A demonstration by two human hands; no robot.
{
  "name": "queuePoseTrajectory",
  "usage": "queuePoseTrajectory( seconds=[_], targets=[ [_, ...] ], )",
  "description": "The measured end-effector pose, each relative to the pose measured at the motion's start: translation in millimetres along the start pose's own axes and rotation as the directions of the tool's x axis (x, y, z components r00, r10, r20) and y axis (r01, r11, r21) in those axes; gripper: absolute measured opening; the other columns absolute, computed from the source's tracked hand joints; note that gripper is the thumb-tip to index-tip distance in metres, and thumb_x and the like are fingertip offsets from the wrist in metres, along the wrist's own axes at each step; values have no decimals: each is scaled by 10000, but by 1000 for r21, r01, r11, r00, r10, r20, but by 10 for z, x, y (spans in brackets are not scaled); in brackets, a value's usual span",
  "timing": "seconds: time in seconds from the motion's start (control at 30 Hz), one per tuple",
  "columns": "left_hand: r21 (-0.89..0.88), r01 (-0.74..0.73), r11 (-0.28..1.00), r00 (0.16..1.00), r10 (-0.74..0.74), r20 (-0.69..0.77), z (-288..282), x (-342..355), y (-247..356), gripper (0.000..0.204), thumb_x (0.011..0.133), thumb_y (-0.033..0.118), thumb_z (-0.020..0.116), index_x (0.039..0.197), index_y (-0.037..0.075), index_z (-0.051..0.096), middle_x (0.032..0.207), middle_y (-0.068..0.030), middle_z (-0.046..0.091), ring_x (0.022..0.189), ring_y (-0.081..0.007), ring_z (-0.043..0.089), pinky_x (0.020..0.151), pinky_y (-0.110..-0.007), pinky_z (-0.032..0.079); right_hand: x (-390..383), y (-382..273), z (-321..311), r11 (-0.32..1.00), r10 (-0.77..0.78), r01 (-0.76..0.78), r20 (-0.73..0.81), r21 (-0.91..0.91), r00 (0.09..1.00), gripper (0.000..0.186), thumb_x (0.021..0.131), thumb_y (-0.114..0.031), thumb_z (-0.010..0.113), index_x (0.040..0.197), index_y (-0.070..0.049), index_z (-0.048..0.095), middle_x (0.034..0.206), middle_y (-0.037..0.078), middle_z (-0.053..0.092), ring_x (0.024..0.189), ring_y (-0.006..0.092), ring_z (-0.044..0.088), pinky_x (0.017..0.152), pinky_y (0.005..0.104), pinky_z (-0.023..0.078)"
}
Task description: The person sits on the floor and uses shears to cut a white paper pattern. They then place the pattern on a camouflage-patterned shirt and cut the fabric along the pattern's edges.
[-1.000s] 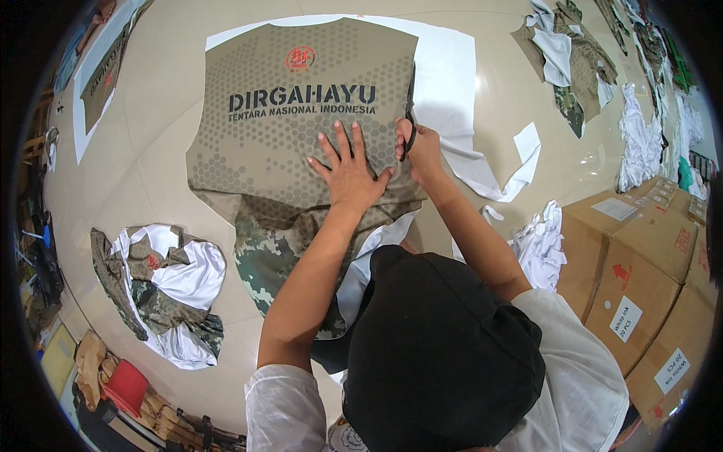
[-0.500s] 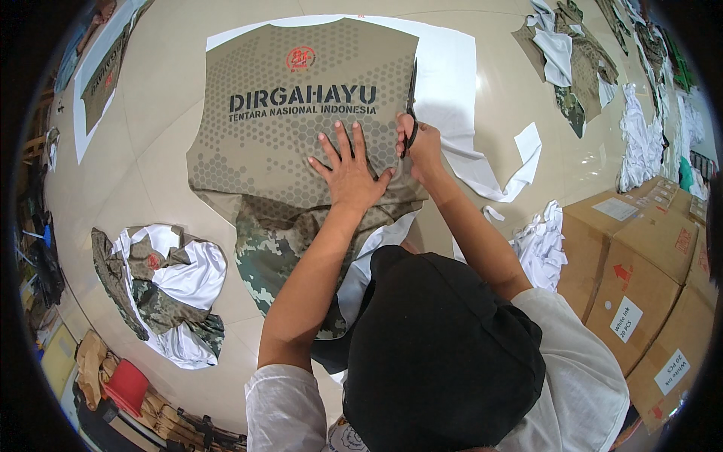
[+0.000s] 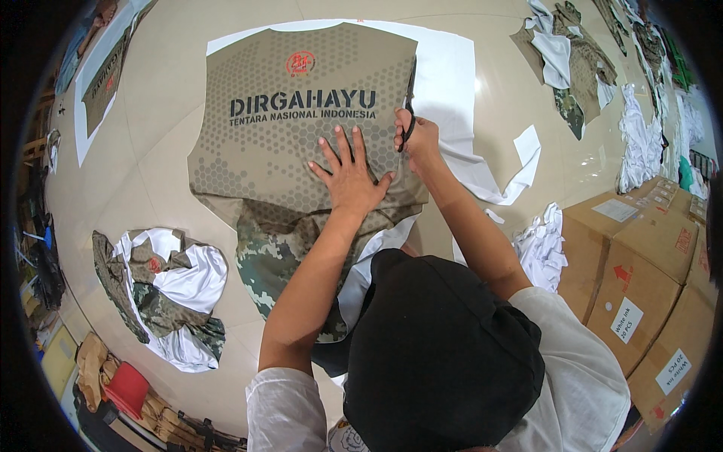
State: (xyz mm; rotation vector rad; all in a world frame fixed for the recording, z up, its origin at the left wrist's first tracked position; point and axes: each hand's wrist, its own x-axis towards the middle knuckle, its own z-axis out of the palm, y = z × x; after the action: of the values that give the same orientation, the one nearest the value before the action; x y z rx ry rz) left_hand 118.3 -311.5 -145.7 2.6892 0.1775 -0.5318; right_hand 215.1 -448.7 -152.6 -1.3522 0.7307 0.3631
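A brown-green printed shirt panel [image 3: 260, 162] with a honeycomb pattern, dark lettering and a red emblem lies flat on the floor, its lower part in camouflage. My left hand [image 3: 352, 181] presses on it, palm down with fingers spread. Black-handled scissors [image 3: 408, 129] are gripped in my right hand [image 3: 424, 143], blades pointing away along the panel's right edge. White margin fabric [image 3: 449, 90] lies beyond that edge and trails down in a cut strip [image 3: 523, 162]. A black cap [image 3: 444, 339] hides the near end of the cloth.
A crumpled printed piece [image 3: 162, 290] lies at left, and another pile [image 3: 580, 64] at far right. White scraps [image 3: 541, 245] sit beside cardboard boxes [image 3: 640, 256] at right. A second printed panel [image 3: 102, 94] is at far left, near a red item [image 3: 126, 388] lower down.
My right hand and the scissors have shifted slightly left along the panel's right edge. My left hand stays spread in about the same place.
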Motion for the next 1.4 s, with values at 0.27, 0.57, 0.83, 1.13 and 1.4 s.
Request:
queuePoseTrajectory(
  seconds=[0.27,0.57,0.83,1.13,1.4],
  targets=[
    [5,3,1000,1000,-3,14,-15,-3,0,1225,835,645,727,1700,105,48,1748,-250,-51,1564,-575,-101,1141,-839,22,24,23,0,1000,-5,5,-3,-20,1000,323,855,-286,785,822,-4,632,690,41,581,525,143,550,485,301,443],
    [-4,-5,1000,1000,5,5,7,0,-8,1211,851,654,704,1699,97,42,1747,-253,-58,1562,-575,-112,1138,-839,3,118,-80,9,998,-30,27,55,54,998,403,868,-377,838,882,-32,632,736,35,599,550,140,556,503,297,465],
    [-19,-21,1000,1000,21,-21,17,-8,-12,1203,850,641,714,1699,97,57,1746,-255,-50,1560,-582,-101,1128,-850,13,193,-85,12,996,-19,14,67,84,998,363,883,-331,837,892,-25,643,752,34,606,568,140,564,512,295,473],
    [-3,-15,1000,1000,15,-6,30,8,-17,1200,851,649,710,1698,96,64,1744,-260,-50,1558,-583,-104,1126,-852,10,231,-65,12,996,-38,33,62,77,997,311,885,-282,824,857,-38,634,738,29,601,557,141,557,506,294,462],
    [6,-9,1000,1000,9,8,28,11,-16,1205,855,658,698,1699,102,43,1747,-249,-71,1559,-574,-129,1129,-849,-6,298,-183,92,995,-16,12,38,99,999,342,845,-323,832,840,-52,625,702,28,586,540,144,550,497,289,460]
  ],
)
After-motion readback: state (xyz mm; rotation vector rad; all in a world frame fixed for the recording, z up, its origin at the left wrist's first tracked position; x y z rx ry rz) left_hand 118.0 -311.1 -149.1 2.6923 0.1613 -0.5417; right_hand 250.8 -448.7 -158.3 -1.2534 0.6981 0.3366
